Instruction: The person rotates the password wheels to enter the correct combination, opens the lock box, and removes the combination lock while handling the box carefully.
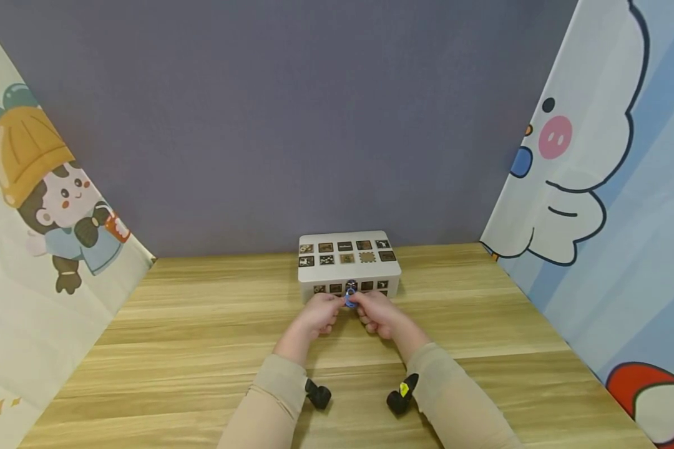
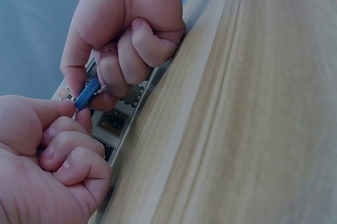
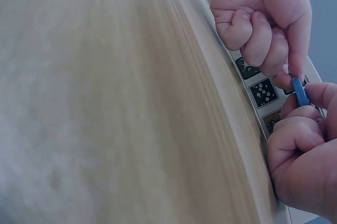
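Observation:
A white box (image 1: 348, 271) with small dark square pictures on its lid and front stands toward the far side of the table. At the middle of its front, by the metal clasp (image 1: 351, 285), is a small blue padlock (image 1: 350, 300). My left hand (image 1: 319, 313) pinches the padlock from the left between thumb and forefinger, the other fingers curled in. From the right, my right hand (image 1: 380, 315) pinches it the same way. Both wrist views show the blue padlock body (image 2: 87, 94) between the two hands' fingertips; the fingers partly cover it.
The wood-grain table (image 1: 213, 349) extends around the box and under both forearms. A grey-purple panel (image 1: 292, 125) rises behind the box. Cartoon-printed sheets hang at the left (image 1: 11, 299) and right (image 1: 612, 299) sides. Black devices are on both wrists.

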Demonstrator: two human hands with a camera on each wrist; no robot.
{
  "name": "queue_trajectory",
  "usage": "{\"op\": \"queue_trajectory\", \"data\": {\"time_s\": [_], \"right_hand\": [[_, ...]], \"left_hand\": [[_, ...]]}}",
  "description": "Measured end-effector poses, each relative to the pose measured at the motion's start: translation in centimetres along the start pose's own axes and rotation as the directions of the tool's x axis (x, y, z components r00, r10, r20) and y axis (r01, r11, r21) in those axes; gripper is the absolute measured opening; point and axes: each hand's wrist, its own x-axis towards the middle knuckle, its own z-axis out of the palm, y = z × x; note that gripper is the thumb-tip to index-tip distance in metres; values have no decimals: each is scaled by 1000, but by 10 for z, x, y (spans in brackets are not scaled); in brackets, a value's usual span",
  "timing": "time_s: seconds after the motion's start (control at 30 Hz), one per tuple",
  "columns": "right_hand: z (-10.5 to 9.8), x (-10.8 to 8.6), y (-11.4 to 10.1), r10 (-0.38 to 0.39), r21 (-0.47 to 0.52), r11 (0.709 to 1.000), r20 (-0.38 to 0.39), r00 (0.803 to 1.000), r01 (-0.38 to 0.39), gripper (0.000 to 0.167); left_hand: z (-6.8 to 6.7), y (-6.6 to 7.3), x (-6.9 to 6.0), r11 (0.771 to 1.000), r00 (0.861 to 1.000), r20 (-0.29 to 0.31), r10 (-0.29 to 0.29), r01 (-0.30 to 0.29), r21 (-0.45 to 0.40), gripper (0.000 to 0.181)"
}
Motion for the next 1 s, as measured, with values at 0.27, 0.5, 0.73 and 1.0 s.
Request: {"op": "queue_trajectory", "data": {"time_s": [0.27,0.5,0.73,1.0], "right_hand": [[-2,0,1,4,18,1000,12,1000,-4,28],[-7,-2,0,-12,70,997,45,999,9,29],[-14,-3,-1,16,108,994,61,998,-22,41],[-19,-5,-2,28,111,993,79,996,-37,49]], "left_hand": [[0,-1,0,1000,1000,3,-2,2,-3,27],[0,-1,-1,1000,1000,5,7,-7,4,25],[0,1,-1,1000,1000,7,0,0,4,26],[0,2,-1,1000,1000,2,2,-2,-6,26]]}}
